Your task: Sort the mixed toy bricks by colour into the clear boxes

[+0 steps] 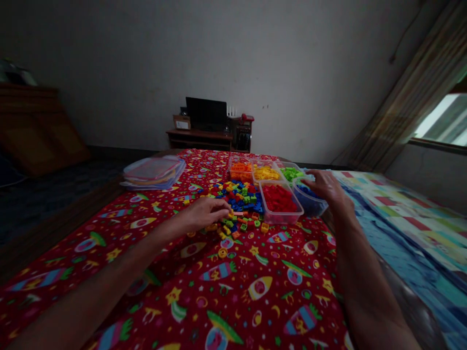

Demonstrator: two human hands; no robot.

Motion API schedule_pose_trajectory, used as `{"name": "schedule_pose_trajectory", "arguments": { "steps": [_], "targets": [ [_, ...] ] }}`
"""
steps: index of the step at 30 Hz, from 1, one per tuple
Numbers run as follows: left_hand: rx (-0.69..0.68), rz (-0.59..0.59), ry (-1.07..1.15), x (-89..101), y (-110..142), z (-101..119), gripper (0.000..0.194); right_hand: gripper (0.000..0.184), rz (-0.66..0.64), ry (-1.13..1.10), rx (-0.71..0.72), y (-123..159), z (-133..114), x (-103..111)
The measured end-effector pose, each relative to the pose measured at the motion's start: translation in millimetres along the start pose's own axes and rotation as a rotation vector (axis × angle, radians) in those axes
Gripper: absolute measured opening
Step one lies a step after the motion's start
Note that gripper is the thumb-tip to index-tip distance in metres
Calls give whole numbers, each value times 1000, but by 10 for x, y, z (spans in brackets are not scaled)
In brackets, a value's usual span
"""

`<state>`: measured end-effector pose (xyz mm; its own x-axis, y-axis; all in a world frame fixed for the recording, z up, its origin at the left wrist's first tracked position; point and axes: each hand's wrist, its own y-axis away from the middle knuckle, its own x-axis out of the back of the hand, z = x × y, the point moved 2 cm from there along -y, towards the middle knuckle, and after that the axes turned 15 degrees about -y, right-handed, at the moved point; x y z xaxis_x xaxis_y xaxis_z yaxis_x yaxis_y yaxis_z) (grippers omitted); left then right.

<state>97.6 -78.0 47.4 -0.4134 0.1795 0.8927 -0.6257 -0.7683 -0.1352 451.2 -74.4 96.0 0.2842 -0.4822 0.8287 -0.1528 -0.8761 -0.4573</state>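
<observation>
A mixed pile of small plastic building bricks (242, 197) in several colours lies on the red patterned cloth. My left hand (206, 214) rests at its near left edge, fingers curled together by a yellow brick; what they pinch, if anything, is too small to make out. Over the rim of a clear tub of blue bricks (309, 190) hovers my right hand (326, 187), fingers apart and nothing visible in them. Beside that tub stands one with red bricks (279, 198). Behind are tubs of orange bricks (241, 170), yellow bricks (266, 172) and light green bricks (291, 173).
Stacked clear lids (153, 172) lie at the far left of the cloth-covered table (233, 301). A bed with a checked cover (397, 209) adjoins on the right. Against the back wall, a desk (200, 137) holds a black monitor (206, 113).
</observation>
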Motion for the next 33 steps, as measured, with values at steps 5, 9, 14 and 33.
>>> {"name": "schedule_pose_trajectory", "arguments": {
  "steps": [5,9,14,33],
  "targets": [
    [-226,-210,-193,36,229,361,33,34,115,-81,-11,12,-136,107],
    [-440,-278,-336,-350,479,629,58,33,131,-112,50,56,-391,90],
    [-595,-130,-421,-816,553,810,50,31,-4,-64,148,136,-701,-52],
    [-184,323,-550,-296,98,-349,37,28,-462,-70,506,599,-1378,-743]
  ]
}}
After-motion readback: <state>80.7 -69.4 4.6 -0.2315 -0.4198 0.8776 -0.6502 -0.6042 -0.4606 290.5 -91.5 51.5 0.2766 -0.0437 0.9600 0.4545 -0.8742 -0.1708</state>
